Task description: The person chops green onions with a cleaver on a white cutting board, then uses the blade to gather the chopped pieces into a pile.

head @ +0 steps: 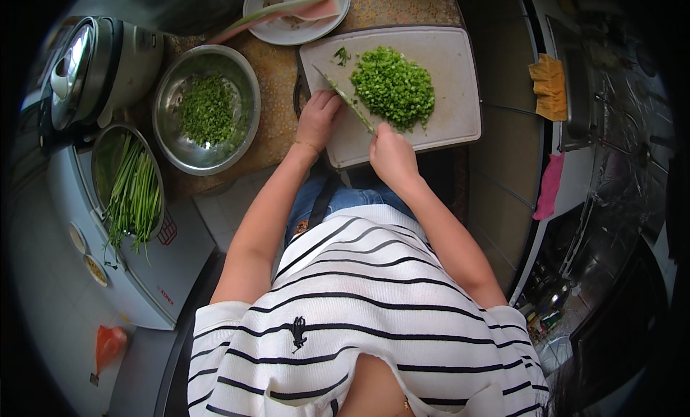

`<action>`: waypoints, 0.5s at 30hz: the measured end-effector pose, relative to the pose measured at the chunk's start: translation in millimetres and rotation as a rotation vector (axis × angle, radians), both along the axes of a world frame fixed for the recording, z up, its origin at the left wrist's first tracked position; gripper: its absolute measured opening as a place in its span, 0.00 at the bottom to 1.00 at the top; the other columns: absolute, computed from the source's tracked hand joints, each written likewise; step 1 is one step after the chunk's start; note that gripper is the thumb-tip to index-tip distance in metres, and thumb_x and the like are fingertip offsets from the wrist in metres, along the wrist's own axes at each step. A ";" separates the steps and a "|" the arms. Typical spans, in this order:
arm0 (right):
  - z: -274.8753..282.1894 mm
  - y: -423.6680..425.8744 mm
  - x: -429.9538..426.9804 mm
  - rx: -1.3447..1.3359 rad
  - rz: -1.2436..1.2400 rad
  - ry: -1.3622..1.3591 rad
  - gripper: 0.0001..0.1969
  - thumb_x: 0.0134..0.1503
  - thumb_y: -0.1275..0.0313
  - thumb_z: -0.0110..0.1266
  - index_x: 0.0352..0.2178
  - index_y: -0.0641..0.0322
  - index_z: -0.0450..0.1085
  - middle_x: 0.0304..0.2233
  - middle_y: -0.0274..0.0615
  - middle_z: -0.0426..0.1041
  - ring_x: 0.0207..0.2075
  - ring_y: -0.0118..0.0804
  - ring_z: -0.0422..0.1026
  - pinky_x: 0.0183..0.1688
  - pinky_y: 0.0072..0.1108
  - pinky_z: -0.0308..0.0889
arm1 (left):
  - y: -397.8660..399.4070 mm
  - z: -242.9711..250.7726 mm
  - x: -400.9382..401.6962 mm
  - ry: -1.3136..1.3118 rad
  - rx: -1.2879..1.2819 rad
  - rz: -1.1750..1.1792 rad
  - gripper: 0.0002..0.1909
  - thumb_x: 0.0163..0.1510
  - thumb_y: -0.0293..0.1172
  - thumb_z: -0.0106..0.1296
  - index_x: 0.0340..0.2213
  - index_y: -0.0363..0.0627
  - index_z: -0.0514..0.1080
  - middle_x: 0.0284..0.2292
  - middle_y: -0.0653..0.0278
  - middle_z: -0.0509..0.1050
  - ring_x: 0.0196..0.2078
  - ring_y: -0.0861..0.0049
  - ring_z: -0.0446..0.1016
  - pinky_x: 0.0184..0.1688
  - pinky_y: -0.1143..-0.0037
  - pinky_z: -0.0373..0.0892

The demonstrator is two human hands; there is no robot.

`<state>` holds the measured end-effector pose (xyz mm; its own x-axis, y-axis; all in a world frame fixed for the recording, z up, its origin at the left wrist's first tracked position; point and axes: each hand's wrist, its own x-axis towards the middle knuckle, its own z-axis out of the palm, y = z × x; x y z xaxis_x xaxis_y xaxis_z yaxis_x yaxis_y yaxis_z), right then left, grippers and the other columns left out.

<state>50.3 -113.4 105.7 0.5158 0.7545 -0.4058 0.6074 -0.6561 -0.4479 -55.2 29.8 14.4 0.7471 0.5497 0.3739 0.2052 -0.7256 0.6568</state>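
Observation:
A kitchen knife, its blade slanting up to the left with green bits stuck to it, is held by the handle in my right hand. My left hand rests at the left edge of the cutting board, close beside the blade, fingers bent together; whether anything lies under them is hidden. A heap of finely chopped green stalks sits on the board to the right of the knife. One small leaf piece lies near the knife's tip.
Left of the board stands a steel bowl of chopped greens. Further left, another bowl holds long green stalks, beside a rice cooker. Behind the board, a white plate carries a pink utensil and a pale stalk.

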 end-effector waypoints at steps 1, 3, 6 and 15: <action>-2.8 4.3 0.0 -0.025 -0.001 -0.005 0.07 0.53 0.73 0.48 0.29 0.69 0.65 0.23 0.61 0.73 0.29 0.61 0.74 0.33 0.44 0.69 | 0.5 0.4 0.6 -0.015 0.008 -0.003 0.12 0.41 0.22 0.56 0.32 0.40 0.70 0.33 0.56 0.71 0.38 0.58 0.70 0.39 0.66 0.69; -11.1 9.1 3.6 -0.049 -0.002 -0.009 0.07 0.53 0.74 0.48 0.29 0.70 0.65 0.24 0.62 0.73 0.29 0.61 0.74 0.33 0.44 0.69 | 0.9 0.2 1.9 -0.030 0.016 -0.007 0.12 0.41 0.22 0.56 0.32 0.40 0.70 0.33 0.56 0.71 0.38 0.58 0.70 0.39 0.66 0.69; -18.4 6.8 12.8 0.049 -0.026 0.008 0.07 0.55 0.72 0.49 0.28 0.68 0.65 0.23 0.60 0.72 0.29 0.62 0.72 0.33 0.44 0.67 | 0.2 -1.8 3.0 -0.039 0.016 -0.010 0.12 0.41 0.21 0.56 0.31 0.40 0.70 0.33 0.56 0.71 0.38 0.58 0.70 0.39 0.67 0.69; 2.9 1.0 9.0 0.016 0.028 0.066 0.08 0.53 0.73 0.49 0.29 0.71 0.65 0.25 0.62 0.73 0.30 0.61 0.74 0.34 0.45 0.69 | -0.9 0.6 1.3 -0.045 0.016 0.003 0.09 0.42 0.21 0.55 0.29 0.41 0.69 0.32 0.57 0.71 0.37 0.59 0.70 0.39 0.67 0.69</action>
